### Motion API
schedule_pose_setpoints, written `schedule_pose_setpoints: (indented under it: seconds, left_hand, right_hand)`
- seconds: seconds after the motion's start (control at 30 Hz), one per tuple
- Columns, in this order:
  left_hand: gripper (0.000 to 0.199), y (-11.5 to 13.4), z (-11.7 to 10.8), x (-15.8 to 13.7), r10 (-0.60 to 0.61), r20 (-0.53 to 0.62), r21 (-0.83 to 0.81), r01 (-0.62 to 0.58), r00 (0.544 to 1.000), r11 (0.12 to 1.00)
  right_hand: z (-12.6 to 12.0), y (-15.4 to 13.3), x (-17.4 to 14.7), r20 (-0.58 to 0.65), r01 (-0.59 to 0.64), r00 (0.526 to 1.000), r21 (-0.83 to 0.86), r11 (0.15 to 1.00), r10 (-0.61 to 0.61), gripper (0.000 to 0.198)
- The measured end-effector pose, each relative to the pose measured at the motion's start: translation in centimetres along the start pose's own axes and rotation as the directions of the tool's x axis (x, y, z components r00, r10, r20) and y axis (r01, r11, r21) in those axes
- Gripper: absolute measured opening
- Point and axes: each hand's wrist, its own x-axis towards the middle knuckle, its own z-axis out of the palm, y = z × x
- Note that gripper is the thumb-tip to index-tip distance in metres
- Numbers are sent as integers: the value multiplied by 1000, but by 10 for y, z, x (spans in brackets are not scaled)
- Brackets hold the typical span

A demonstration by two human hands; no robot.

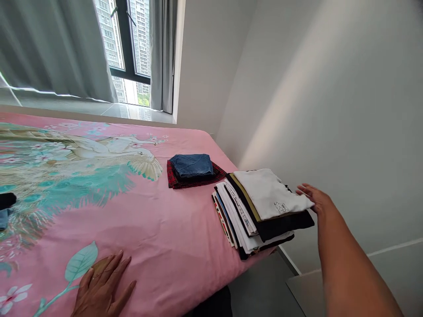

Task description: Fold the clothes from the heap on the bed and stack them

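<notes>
My left hand (103, 286) lies flat on the pink bedsheet (158, 246) at the lower left, fingers spread and holding nothing. At the right edge of the bed stands a stack of folded clothes, with white, black and olive layers. On top of it is a folded white T-shirt (269, 191) with a small line drawing near its corner. My right hand (315, 198) reaches past that corner, touching it or just beside it. Its fingers are stretched out and apart; its thumb is mostly hidden behind the cloth.
Behind the stack lie folded blue denim (193, 165) and a red plaid garment (171, 176). Dark clothing (6, 200) shows at the left edge. A white wall (330, 110) rises beyond the bed's right side, and grey curtains (59, 48) hang by a window.
</notes>
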Motion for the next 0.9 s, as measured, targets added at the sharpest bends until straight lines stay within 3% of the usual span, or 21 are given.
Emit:
schedule_pose_setpoints:
  seconds: [0.1, 0.17, 0.23, 0.3, 0.37, 0.43, 0.5, 0.6, 0.67, 0.83, 0.9]
  left_hand:
    - [62, 1, -1, 0, 5, 4, -7, -5, 1000, 1000]
    - [62, 1, -1, 1, 18, -9, -1, -18, 1000, 1000]
    - [61, 1, 0, 1, 28, -15, 14, -28, 999, 1000]
    - [61, 0, 0, 2, 34, -12, 27, -34, 999, 999]
    - [62, 0, 0, 2, 35, -11, 35, -34, 999, 999]
    - [62, 0, -2, 1, 27, -13, 39, -27, 1000, 999]
    - [60, 1, -3, 0, 17, -16, 41, -16, 1000, 999]
    - [59, 3, -4, 0, 11, -22, 43, -10, 1000, 999]
    - [58, 3, -5, 0, 14, -31, 41, -13, 999, 999]
    - [59, 3, -4, 1, 32, -53, 15, -31, 998, 999]
    - [59, 3, -4, 0, 32, -53, 8, -31, 998, 999]
  right_hand:
    - [-2, -7, 12, -28, -132, 990, 131, 983, 136, 37]
    - [6, -28, 10, 22, -93, 996, 200, 975, 91, 39]
    - [25, -56, 1, 157, 79, 982, 149, 986, -103, 38]
    - [51, -83, -11, 304, 324, 898, 35, 945, -319, 39]
    - [80, -101, -22, 417, 505, 801, -86, 859, -429, 44]
    - [105, -109, -33, 537, 565, 747, -202, 800, -392, 51]
    - [122, -111, -40, 643, 559, 715, -291, 776, -274, 57]
    - [129, -111, -43, 702, 555, 686, -337, 761, -189, 63]
    - [125, -108, -38, 696, 552, 693, -346, 759, -186, 66]
    - [114, -92, -23, 563, 396, 822, -446, 803, -92, 69]
    - [116, -85, -21, 570, 362, 821, -470, 805, -36, 71]
